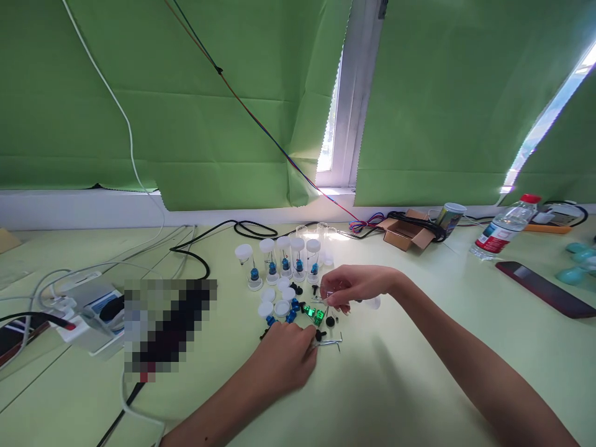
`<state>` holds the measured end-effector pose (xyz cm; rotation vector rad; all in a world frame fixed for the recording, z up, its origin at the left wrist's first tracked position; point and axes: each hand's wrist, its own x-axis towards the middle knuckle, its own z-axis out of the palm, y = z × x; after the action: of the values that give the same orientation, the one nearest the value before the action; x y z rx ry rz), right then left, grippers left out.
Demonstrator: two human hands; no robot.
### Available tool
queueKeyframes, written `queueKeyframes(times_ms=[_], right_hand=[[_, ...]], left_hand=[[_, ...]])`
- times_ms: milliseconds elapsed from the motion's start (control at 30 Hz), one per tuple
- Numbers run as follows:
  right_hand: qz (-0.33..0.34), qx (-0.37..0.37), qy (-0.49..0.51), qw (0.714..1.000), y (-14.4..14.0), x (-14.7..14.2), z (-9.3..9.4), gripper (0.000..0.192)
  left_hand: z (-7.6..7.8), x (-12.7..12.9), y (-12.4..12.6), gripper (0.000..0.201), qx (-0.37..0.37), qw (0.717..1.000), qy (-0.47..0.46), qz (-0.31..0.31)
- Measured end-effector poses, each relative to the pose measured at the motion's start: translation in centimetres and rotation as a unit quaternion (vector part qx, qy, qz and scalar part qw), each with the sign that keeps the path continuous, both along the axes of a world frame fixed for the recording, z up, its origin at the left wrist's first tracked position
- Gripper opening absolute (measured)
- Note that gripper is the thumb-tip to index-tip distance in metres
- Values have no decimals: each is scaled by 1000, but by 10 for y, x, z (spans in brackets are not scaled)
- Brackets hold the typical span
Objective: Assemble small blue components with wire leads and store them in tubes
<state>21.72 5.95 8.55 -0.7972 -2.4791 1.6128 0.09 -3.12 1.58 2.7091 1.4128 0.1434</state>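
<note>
My left hand [291, 354] rests on the table with its fingers closed. Thin bent metal rods [331, 343] stick out from its fingertips. Above and to the right, my right hand [347, 285] is closed in a pinch; what its fingertips hold is too small to make out. Between the hands lie shiny green pieces [314, 313], a round black piece [330, 321] and other small black parts [320, 335]. Blue parts [291, 315] and several white caps [282, 308] are by my left hand. Behind them stand several clear, white-capped tubes [298, 259] with blue parts inside.
A power strip with plugs [93, 316] and cables is at left, beside a blurred-out patch. Along the back are a black cable [251, 228], an open cardboard box [406, 234] and a can [449, 217]. A red-capped bottle [505, 230] and a dark phone [544, 288] are right.
</note>
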Motion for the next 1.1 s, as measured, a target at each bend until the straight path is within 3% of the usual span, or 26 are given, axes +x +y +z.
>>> queueKeyframes(times_ms=[367,600,833,1100], right_hand=[[6,-4,-3,1000,-1,-6,-5,26],[-10,-9,6,1000,4,-1,-8,28],[-2,-18,1,1000,7,1,-11,28],[16,-23,-15,1000,10,-3,-21,33]], left_hand=[[1,-3,0,29,-22,999,5,-28],[3,-3,4,27,-23,993,-117,12],[8,-6,9,24,-39,963,-254,82],[8,-4,7,23,-57,952,-283,103]])
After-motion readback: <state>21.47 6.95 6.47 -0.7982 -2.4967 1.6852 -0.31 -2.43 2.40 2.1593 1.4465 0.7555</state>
